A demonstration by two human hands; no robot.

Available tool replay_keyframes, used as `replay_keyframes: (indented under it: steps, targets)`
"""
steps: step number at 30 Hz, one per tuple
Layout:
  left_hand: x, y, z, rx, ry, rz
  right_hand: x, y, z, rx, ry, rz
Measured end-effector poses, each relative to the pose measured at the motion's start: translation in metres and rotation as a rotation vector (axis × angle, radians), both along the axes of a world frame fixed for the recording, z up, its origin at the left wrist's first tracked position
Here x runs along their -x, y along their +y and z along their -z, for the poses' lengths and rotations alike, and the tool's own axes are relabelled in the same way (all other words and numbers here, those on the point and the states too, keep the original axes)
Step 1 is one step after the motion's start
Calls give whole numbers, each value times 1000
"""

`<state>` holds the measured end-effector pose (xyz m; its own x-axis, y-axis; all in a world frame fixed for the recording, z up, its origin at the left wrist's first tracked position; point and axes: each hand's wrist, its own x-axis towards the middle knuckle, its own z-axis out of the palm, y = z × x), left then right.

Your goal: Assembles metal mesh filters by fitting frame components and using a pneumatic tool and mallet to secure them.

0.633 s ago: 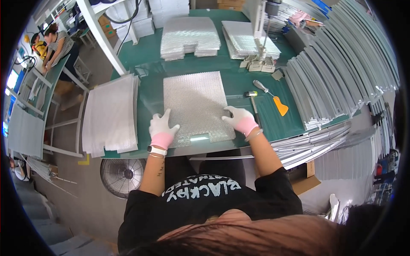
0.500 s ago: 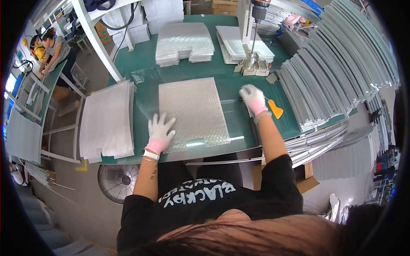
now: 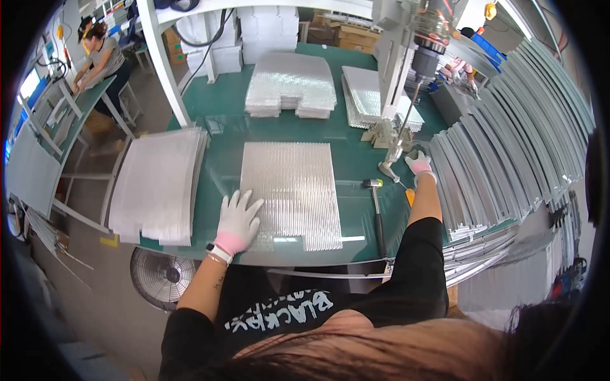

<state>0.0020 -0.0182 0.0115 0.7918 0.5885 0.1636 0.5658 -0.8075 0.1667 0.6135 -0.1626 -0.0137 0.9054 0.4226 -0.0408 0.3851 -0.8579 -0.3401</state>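
Note:
A silver ribbed rectangular panel (image 3: 292, 193) lies flat on the green tabletop in front of me. My left hand (image 3: 238, 220), in a white glove with a pink cuff, rests open with spread fingers across its lower left edge. Off to the right, my gloved right hand (image 3: 419, 164) is beside the upright grey strips, close to a cluster of metal brackets (image 3: 381, 136). Its fingers look curled, and what they hold is hidden. Nearer me lie a mallet (image 3: 379, 219) with a black handle and an orange-handled tool (image 3: 410, 197). A small shiny metal fitting (image 3: 389, 170) is left of that hand.
A stand-mounted drill (image 3: 427, 60) with a long bit rises at the back right. Notched panel stacks (image 3: 289, 82) stand behind, with a white stack (image 3: 155, 184) at left. Long grey strips (image 3: 508, 140) line the right side. A floor fan (image 3: 166, 276) and another person (image 3: 105, 60) are left.
My right hand has moved away from the mallet, to the right, toward the grey strips, leaving the mallet in full sight. My left hand stays on the panel. The whole view has shifted.

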Motion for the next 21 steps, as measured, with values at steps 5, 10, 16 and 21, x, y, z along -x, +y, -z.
replay_keyframes:
  steps: [5, 10, 16, 21]
  targets:
    - [2, 5, 10, -21, -18, -2, 3, -9, -15, 29, 303, -47]
    - [-4, 14, 10, -6, -44, 62, 37, -39, -10, -271, -100, 92]
    - [26, -51, -23, -117, 24, -139, 283, -81, -89, -951, 373, -244]
    - [49, -101, -43, 216, -672, 172, 448, -151, -29, -654, 1127, -497]
